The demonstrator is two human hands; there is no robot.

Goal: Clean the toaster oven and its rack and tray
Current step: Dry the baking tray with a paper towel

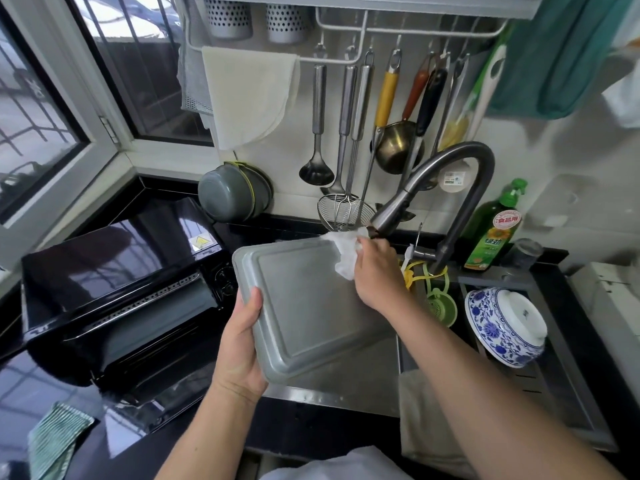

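Tray [311, 306] in left hand [242, 344]; right hand [377, 275] presses cloth [346, 251].

A tray [311, 306] is held over the sink [346, 379], the left hand [242, 344] gripping its near-left edge and the right hand [377, 275] pressing a wipe [346, 252] to its far-right corner, just below the faucet [450, 188]. To the left, the toaster oven [117, 289] stands on the counter [294, 424] with its door down, a folded cloth [55, 441] lying before it. Right of the tray, an upturned bowl [505, 327] rests in the sink's right-hand section, a soap bottle [491, 230] stands behind it, and utensils [353, 126] hang on the wall behind the faucet.
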